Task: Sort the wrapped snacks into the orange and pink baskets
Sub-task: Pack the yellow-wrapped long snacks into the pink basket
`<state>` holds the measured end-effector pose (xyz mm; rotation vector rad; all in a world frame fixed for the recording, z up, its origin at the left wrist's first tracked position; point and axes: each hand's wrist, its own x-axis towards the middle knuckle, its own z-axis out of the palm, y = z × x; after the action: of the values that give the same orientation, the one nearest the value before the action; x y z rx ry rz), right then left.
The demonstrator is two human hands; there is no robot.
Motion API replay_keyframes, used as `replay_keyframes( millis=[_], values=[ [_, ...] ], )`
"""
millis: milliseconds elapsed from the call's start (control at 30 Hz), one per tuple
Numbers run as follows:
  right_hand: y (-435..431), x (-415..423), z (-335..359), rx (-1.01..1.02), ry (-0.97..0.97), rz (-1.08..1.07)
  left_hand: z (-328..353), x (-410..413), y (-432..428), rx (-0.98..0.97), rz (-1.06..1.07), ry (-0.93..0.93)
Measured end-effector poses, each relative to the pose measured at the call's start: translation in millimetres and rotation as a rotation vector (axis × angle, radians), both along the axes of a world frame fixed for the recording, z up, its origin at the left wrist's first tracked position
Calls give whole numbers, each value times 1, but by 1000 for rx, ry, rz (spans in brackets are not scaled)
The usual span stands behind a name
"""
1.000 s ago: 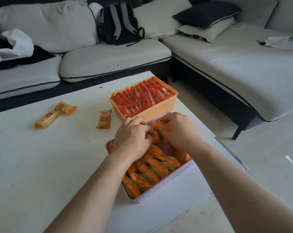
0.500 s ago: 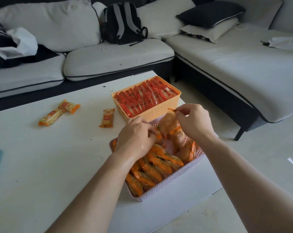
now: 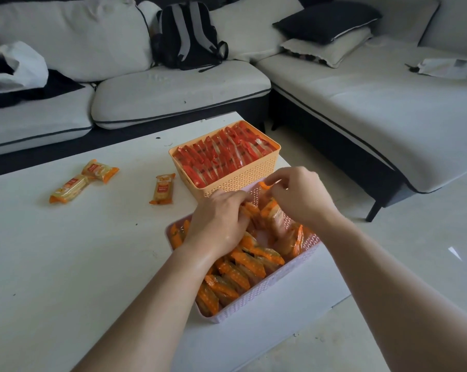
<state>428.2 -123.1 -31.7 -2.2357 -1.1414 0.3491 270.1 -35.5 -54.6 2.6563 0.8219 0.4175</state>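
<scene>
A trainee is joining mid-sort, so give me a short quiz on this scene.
1. How many loose snacks lie on the table, outside both baskets?
2. True or false: the orange basket holds red-wrapped snacks.
3. The right hand pinches: A) an orange-wrapped snack over the pink basket; B) a backpack strap; C) a cushion.
Key: 1 three; 2 true; 3 A.
</scene>
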Motion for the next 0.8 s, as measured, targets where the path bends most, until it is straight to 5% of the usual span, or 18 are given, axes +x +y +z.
replay_keyframes(
  millis=[167,333,600,733,800],
  values=[
    [-15,0,4,-367,-269,314,2,0,1,-35,-10,14],
    [-19,2,14,-346,-425,298,4,-2,2,-86,-10,7],
    [-10,-24,5,-198,-98,122,11,-5,-7,-128,-16,-108],
    [-12,-13,9,-231,149,146,8,-5,-16,-169,-94,1],
    [-22,1,18,-153,109,56,10,-5,-18,-85,-85,60]
  ],
)
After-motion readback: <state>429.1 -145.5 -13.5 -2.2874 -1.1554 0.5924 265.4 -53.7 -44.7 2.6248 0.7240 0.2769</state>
